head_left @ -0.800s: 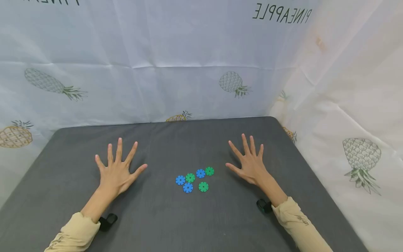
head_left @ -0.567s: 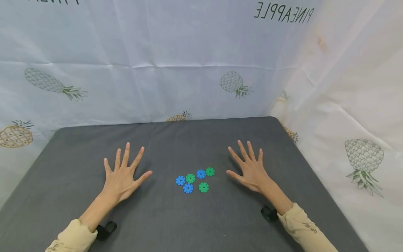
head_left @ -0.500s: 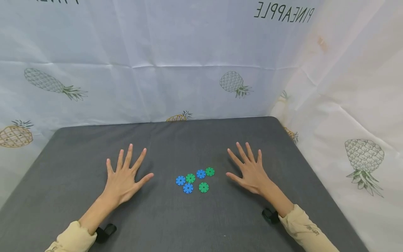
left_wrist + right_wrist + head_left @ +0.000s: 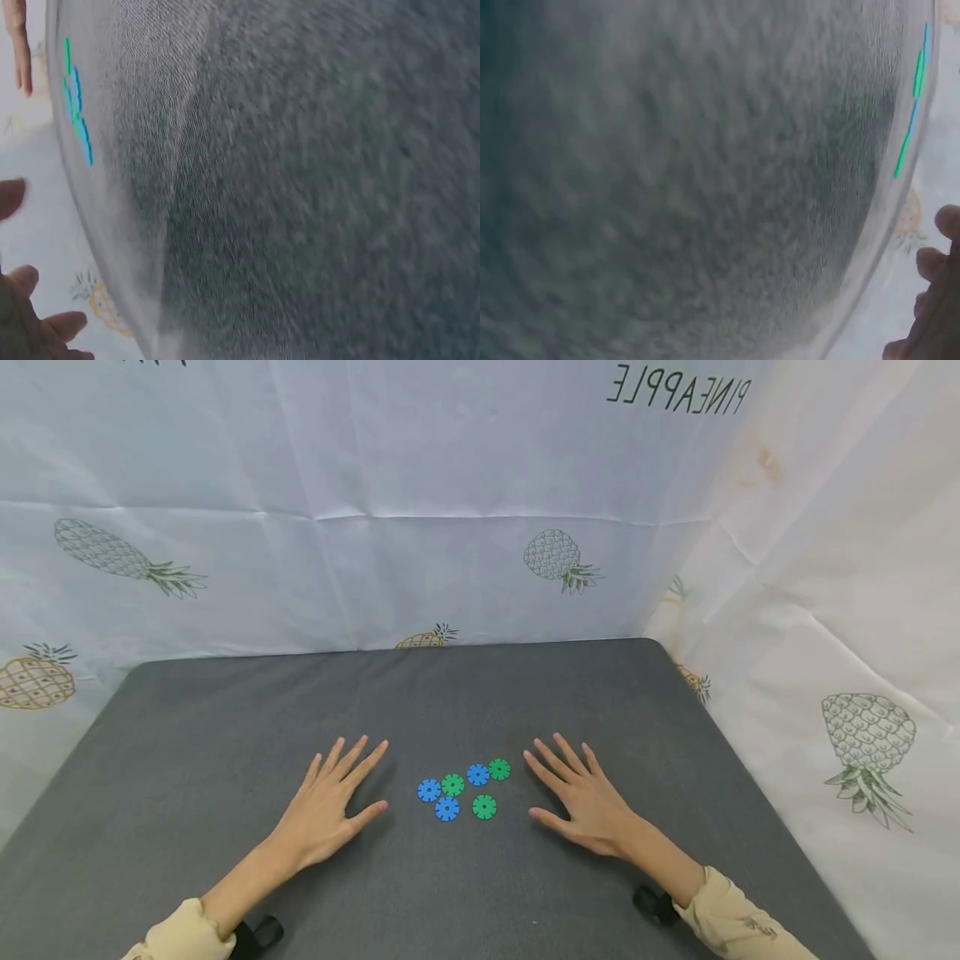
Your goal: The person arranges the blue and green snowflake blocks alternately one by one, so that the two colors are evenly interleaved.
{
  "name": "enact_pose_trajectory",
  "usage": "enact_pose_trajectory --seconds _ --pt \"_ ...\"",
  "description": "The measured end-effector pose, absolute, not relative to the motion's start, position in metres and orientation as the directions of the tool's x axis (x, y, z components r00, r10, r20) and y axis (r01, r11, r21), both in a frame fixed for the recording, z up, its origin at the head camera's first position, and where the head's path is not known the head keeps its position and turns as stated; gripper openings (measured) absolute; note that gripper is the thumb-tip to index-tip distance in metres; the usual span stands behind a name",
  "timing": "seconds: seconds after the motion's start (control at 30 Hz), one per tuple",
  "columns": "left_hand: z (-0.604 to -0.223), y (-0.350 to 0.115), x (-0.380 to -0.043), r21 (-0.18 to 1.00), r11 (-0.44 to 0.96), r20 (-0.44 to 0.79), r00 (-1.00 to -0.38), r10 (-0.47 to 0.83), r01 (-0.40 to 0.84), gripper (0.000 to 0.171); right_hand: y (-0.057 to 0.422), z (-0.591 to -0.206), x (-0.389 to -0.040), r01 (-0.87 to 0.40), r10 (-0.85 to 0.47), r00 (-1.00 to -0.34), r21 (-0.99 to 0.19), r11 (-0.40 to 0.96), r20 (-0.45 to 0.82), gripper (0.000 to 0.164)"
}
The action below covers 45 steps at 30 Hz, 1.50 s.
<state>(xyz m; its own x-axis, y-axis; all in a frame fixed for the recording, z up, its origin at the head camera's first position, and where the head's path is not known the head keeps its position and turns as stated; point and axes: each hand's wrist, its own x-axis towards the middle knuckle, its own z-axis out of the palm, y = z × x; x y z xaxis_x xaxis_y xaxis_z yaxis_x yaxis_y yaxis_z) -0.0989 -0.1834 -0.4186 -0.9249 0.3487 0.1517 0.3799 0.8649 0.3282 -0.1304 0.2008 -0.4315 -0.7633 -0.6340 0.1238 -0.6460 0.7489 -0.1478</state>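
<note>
Several flat notched discs lie close together on the dark grey table. Three are blue: a left blue disc (image 4: 429, 790), a lower blue disc (image 4: 447, 809) and an upper blue disc (image 4: 477, 774). The other three are a middle green disc (image 4: 452, 785), an upper right green disc (image 4: 499, 769) and a lower green disc (image 4: 484, 807). To their left my left hand (image 4: 324, 812) is spread palm down, holding nothing. My right hand (image 4: 585, 802) is on their right, fingers spread and also holding nothing. Neither hand touches a disc. In both wrist views the discs show nearly edge-on.
The grey cloth-covered table (image 4: 420, 893) fills the lower part of the head view. Behind it and along the right hangs a white curtain (image 4: 435, 460) printed with pineapples. A black wrist strap (image 4: 655, 906) sits under the right wrist, and another black strap (image 4: 258, 937) under the left.
Both hands have moved nearer the discs and toward the front of the table, the left one clearly rightward. Their fingers are less widely spread. The discs lie as before.
</note>
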Motion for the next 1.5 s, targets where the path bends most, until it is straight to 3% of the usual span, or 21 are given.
enact_pose_trajectory --seconds 0.2,0.43,0.67,1.1,1.5 --pt "-0.427 -0.174 -0.103 0.393 0.825 0.185 -0.914 0.361 0.405 0.072 0.192 -0.431 -0.115 -0.683 -0.686 -0.721 -0.261 0.682 0.097 0.069" --pt "-0.431 -0.167 -0.114 0.616 0.662 0.238 -0.902 0.361 0.428 0.062 0.181 -0.426 -0.105 -0.660 -0.720 -0.694 -0.413 0.628 0.014 0.065" --pt "-0.435 -0.166 -0.123 0.849 0.430 0.131 -0.911 0.391 0.307 0.056 0.177 -0.423 -0.105 -0.561 -0.713 -0.701 -0.600 0.570 -0.021 0.059" --pt "-0.441 -0.163 -0.131 0.868 0.404 0.110 -0.904 0.413 0.290 0.035 0.175 -0.434 -0.129 -0.455 -0.703 -0.706 -0.816 0.358 0.086 0.046" --pt "-0.449 -0.159 -0.136 0.812 0.462 0.189 -0.910 0.368 0.356 0.026 0.166 -0.439 -0.145 -0.448 -0.691 -0.720 -0.806 0.386 0.070 0.034"
